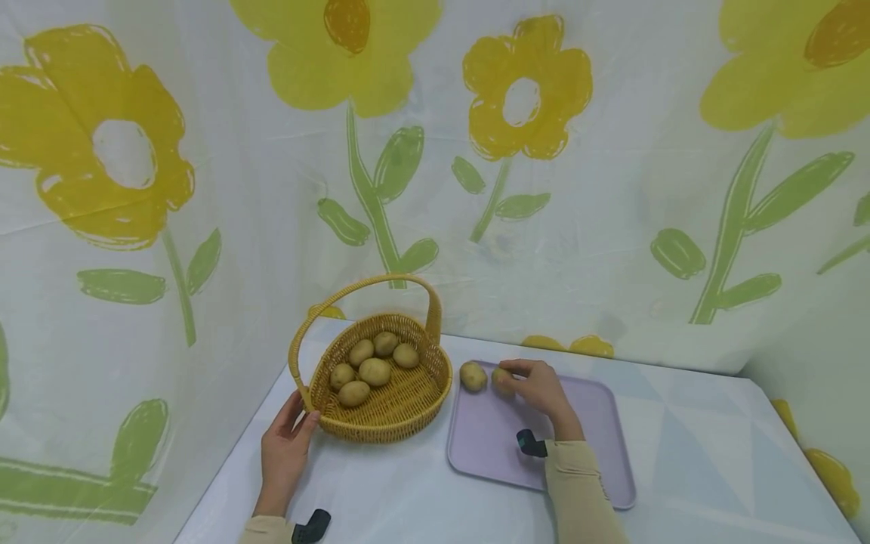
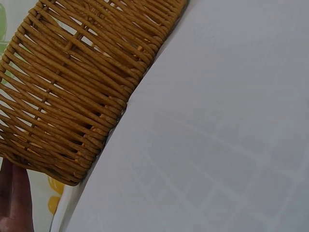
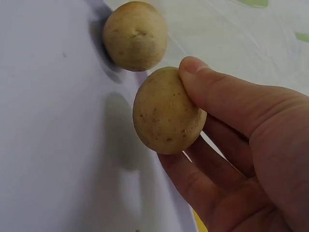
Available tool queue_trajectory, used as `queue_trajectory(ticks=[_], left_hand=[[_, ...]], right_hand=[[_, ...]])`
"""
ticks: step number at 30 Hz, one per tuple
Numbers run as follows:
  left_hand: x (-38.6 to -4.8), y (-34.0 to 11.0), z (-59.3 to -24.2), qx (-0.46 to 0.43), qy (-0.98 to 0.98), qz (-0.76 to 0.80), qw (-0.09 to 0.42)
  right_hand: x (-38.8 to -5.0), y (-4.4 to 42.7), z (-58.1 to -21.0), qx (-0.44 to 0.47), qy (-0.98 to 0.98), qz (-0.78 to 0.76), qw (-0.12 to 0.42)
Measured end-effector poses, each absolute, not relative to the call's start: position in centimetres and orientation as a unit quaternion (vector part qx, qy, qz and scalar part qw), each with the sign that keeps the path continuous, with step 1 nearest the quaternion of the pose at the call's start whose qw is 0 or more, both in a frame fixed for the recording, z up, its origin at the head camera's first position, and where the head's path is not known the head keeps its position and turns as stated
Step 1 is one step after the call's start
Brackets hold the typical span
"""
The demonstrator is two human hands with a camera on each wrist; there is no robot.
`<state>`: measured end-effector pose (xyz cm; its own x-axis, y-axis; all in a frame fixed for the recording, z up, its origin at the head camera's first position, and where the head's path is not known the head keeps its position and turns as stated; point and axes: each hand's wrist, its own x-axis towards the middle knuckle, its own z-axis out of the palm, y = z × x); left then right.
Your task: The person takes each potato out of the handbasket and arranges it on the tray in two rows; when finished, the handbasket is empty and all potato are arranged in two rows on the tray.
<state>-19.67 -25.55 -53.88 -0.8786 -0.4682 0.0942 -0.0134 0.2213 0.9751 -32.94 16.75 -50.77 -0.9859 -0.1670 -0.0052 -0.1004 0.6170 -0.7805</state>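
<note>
My right hand [image 1: 540,389] pinches a potato [image 3: 166,111] between thumb and fingers, over the far left part of the lilac tray [image 1: 496,457]. In the right wrist view the potato's shadow falls on the tray below it. Another potato [image 1: 473,376] lies at the tray's far left corner, just left of the held one. My left hand [image 1: 284,449] holds the near left side of a wicker basket [image 1: 384,432], by the foot of its handle. Several potatoes [image 1: 374,371] lie in the basket's left and back part. The left wrist view shows fingers [image 2: 20,198] against the basket's woven wall.
The basket's tall arched handle [image 1: 370,281] rises above its rim. Both basket and tray stand on a white table [image 1: 381,491] with pale blue shapes. A flower-printed curtain [image 1: 584,227] hangs close behind the table and along its sides.
</note>
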Motion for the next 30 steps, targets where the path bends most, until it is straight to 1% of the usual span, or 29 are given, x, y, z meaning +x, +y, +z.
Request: queue_trajectory(ticks=[5, 20, 24, 30], left_hand=[[-19.63, -25.62, -53.92, 0.162, -0.76, -0.603, 0.181], [-19.67, -25.78, -54.02, 0.168, -0.761, -0.601, 0.177], [-19.76, -25.79, -54.01, 0.168, -0.759, -0.604, 0.174], [-19.79, -25.65, -53.96, 0.169, -0.762, -0.6, 0.176]], right_hand=[[-32.7, 16.43, -50.99, -0.064, 0.9, -0.428, 0.048], [-32.61, 15.84, -51.02, -0.073, 0.898, -0.432, 0.037], [-32.58, 15.95, -50.87, -0.074, 0.901, -0.427, 0.027], [-32.51, 16.32, -50.46, -0.071, 0.899, -0.432, -0.012]])
